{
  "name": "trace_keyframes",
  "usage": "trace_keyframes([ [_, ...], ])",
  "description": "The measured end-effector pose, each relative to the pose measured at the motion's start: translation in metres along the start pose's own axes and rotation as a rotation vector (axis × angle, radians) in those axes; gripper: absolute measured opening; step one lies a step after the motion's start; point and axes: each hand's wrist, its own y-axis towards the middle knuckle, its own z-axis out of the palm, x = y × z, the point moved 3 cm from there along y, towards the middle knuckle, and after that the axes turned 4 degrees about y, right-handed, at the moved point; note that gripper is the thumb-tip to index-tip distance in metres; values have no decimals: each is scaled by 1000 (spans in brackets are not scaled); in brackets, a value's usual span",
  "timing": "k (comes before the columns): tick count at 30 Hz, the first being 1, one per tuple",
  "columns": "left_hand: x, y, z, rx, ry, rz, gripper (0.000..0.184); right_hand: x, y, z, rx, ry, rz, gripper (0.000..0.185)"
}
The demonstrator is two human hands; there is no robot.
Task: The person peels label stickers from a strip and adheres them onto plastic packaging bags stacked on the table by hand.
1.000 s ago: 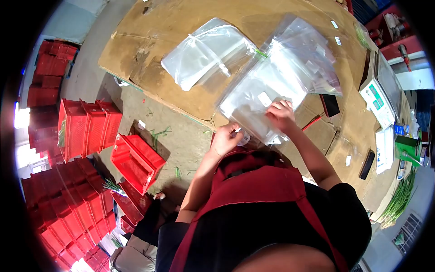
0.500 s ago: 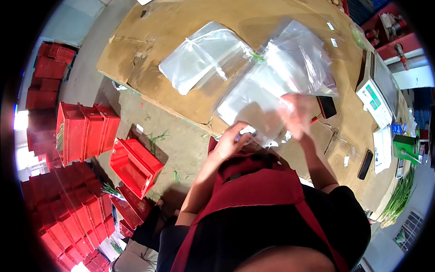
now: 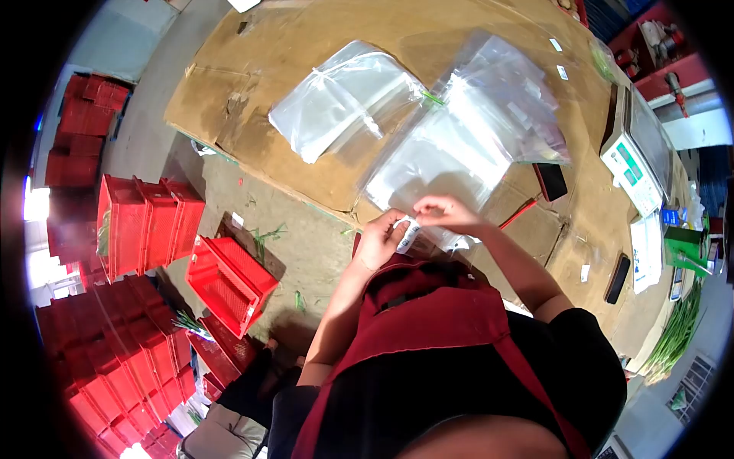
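My left hand (image 3: 380, 239) is closed around a small white strip of printed labels (image 3: 409, 234) at the table's near edge. Just right of it, my right hand (image 3: 449, 215) has its fingers pinched together close to the strip; whatever they may hold is too small to make out. Beneath and beyond both hands lies a stack of clear plastic bags (image 3: 432, 170). More clear bags (image 3: 516, 96) fan out past it, and a separate pile of bags (image 3: 344, 96) is to the left. A green strip (image 3: 433, 97) lies between the piles.
A dark phone (image 3: 550, 182) and a red pen (image 3: 519, 213) lie right of the bags. Farther right are another phone (image 3: 617, 278), a weighing scale (image 3: 631, 168) and green stalks (image 3: 677, 329). Red crates (image 3: 229, 283) stand on the floor at left, near a seated person's legs (image 3: 252, 394).
My right hand has moved left and down from over the bag stack to beside my left hand. The label strip in my left hand is tilted more upright.
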Motion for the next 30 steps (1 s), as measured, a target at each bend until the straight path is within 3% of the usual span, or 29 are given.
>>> trace_keyframes([
  [2,7,3,4,-16,23,3,11,-6,-2,9,33,-49,14,20],
  [4,13,4,6,-17,52,-21,12,-15,-4,11,-17,31,213,14],
  [9,10,12,3,-135,-23,-22,12,-16,-4,9,-162,128,72,13],
  [10,1,13,-1,-100,148,-115,14,-17,-2,5,-201,181,24,12],
  [11,-2,12,-4,-65,319,-210,18,-2,0,-8,-301,-202,-22,8],
  [13,9,10,-5,-52,394,-151,19,-2,9,-37,-448,-931,-79,10],
  [15,4,3,-4,-7,546,45,16,-11,9,-53,-576,-1171,-48,14],
  [16,8,0,-1,22,489,2,13,-4,8,-56,-649,-1298,-196,22],
  [19,9,-5,1,36,306,-36,13,1,3,-69,-691,-1101,-25,31],
  [20,1,-5,2,-40,77,46,9,-4,-1,-67,-628,-934,-10,35],
  [21,2,-4,2,-40,75,46,9,-3,-5,-62,-626,-935,-9,35],
  [23,6,-1,1,-139,-72,188,9,9,-15,-36,-382,-1095,-478,30],
  [24,17,-1,4,-105,-110,133,11,-2,-19,-35,-375,-1011,-395,22],
  [27,5,3,6,-51,-32,36,11,-37,-14,-48,-387,-1052,-257,18],
  [30,-3,6,7,-80,17,41,9,-16,-8,-43,-390,-966,-350,15],
])
